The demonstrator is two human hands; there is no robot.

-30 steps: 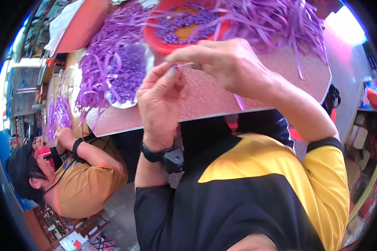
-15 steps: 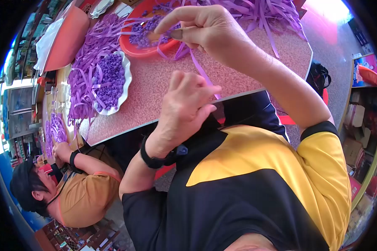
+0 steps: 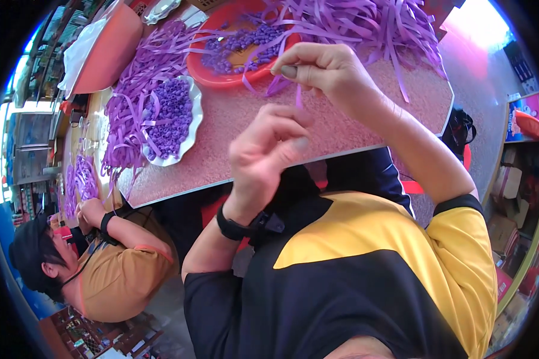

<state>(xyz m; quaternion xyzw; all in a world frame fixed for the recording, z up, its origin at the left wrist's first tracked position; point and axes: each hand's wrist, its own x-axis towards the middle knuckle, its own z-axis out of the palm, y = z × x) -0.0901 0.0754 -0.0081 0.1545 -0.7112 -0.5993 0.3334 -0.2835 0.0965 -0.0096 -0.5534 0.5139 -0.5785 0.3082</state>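
My left hand (image 3: pixel 266 149), with a black band at its wrist, is closed in front of the table edge. A purple ribbon (image 3: pixel 299 96) runs up from its fingertips, which appear pinched on it. Just above and to the right, my right hand (image 3: pixel 326 69) is closed too, thumb and forefinger pressed together; what lies between them is too small to make out. Beyond the hands, a red basin (image 3: pixel 212 78) holds loose purple beads (image 3: pixel 245 42). To the left, more purple beads (image 3: pixel 169 113) fill a white scalloped dish (image 3: pixel 193 122).
Purple ribbons are heaped at the back right (image 3: pixel 371 24) and left (image 3: pixel 132 90) of the pink speckled table (image 3: pixel 215 143). A tilted red tub (image 3: pixel 111 51) with a white liner stands far left. A co-worker (image 3: pixel 114 269) in a cap handles purple strips at the left.
My right hand has come down from above the basin, nearer to my left hand. The left fingers have shifted slightly. The whole view has moved a little.
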